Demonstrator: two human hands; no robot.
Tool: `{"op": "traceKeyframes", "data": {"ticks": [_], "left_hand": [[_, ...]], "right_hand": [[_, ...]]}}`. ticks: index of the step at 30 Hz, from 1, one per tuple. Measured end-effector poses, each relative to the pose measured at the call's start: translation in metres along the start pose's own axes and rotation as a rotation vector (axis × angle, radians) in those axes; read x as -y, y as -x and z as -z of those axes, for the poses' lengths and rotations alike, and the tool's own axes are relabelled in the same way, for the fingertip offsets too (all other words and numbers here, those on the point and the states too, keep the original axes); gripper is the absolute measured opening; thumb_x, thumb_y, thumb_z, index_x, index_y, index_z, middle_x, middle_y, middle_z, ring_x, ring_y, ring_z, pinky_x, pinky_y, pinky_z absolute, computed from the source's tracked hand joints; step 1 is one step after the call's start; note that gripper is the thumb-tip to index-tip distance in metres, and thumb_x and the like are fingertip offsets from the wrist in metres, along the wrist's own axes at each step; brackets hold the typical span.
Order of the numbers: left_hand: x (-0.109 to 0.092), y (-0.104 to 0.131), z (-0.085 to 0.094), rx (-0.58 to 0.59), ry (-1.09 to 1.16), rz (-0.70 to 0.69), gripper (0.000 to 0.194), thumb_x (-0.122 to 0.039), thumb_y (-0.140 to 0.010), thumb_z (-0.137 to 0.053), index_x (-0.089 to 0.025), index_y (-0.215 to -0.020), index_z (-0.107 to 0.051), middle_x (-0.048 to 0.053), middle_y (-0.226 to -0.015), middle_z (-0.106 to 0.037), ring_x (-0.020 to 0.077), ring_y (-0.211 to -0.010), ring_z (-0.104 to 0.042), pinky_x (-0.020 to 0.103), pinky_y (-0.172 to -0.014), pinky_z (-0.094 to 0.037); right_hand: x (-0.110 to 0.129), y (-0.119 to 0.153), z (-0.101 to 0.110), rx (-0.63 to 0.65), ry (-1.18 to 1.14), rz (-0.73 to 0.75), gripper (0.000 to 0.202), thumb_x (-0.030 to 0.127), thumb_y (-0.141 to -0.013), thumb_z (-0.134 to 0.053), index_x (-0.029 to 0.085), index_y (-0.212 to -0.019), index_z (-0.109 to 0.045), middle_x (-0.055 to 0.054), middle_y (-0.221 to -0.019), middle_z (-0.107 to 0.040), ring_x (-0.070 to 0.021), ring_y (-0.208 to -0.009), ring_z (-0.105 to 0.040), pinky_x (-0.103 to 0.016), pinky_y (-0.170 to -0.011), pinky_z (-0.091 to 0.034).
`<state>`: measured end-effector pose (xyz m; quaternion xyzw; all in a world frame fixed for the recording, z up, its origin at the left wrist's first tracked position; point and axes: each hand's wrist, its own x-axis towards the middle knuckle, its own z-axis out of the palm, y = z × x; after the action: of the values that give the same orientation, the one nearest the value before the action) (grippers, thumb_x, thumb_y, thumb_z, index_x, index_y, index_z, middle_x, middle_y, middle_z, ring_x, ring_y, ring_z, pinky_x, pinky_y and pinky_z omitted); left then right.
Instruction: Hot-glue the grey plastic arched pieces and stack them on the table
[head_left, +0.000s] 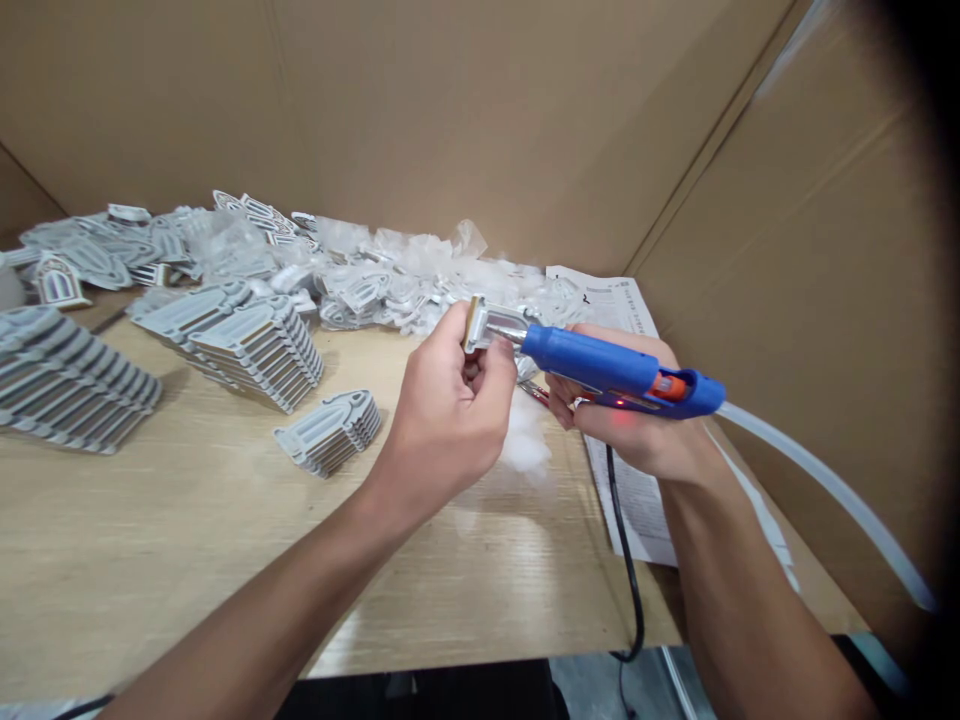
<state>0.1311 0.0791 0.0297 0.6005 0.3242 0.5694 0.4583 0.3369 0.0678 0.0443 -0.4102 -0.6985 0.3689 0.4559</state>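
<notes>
Between the thumb and fingers of my left hand [457,400] is a small grey arch-shaped piece [480,325] with a gold-brown edge. My right hand [637,425] is wrapped round a blue hot glue gun [600,358], which has an orange part and a lit red light. The gun's metal nozzle points left and lies against or just over the piece; whether it touches I cannot tell. A long translucent glue stick [832,500] runs out of the gun's back. Left of my left hand stands a short stack of like grey pieces [330,430].
Taller stacks of grey pieces [259,345] stand at the left. A heap of bagged pieces [375,280] lines the cardboard wall [450,120] behind. Under the gun lie printed paper [645,520], white fluff [525,445] and a black cable [626,560] hanging over the table's front edge.
</notes>
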Motion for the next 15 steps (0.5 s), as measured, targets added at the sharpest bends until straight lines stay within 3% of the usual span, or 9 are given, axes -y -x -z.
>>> {"op": "traceKeyframes", "data": {"ticks": [3,15], "left_hand": [[0.0007,-0.0002,0.0001,-0.003,0.015,0.001,0.016,-0.020,-0.108,-0.063,-0.023,-0.094,-0.055,-0.005,-0.070,-0.045,0.0073,-0.052,-0.034,0.024,-0.043,-0.025],[-0.0008,0.0008,-0.0006,-0.001,0.024,0.003,0.013,-0.019,-0.108,-0.061,-0.023,-0.097,-0.057,-0.004,-0.072,-0.048,0.0078,-0.053,-0.036,0.024,-0.046,-0.031]], "right_hand": [[0.0059,-0.0011,-0.0016,0.016,0.109,0.043,0.021,0.005,-0.073,-0.073,0.025,-0.078,-0.066,0.001,-0.074,-0.061,-0.0189,-0.067,-0.055,-0.036,-0.060,-0.048],[0.0093,-0.0019,-0.0016,0.044,0.096,0.049,0.025,0.005,-0.069,-0.068,0.025,-0.083,-0.068,0.000,-0.078,-0.070,-0.0198,-0.067,-0.064,-0.035,-0.060,-0.049]]}}
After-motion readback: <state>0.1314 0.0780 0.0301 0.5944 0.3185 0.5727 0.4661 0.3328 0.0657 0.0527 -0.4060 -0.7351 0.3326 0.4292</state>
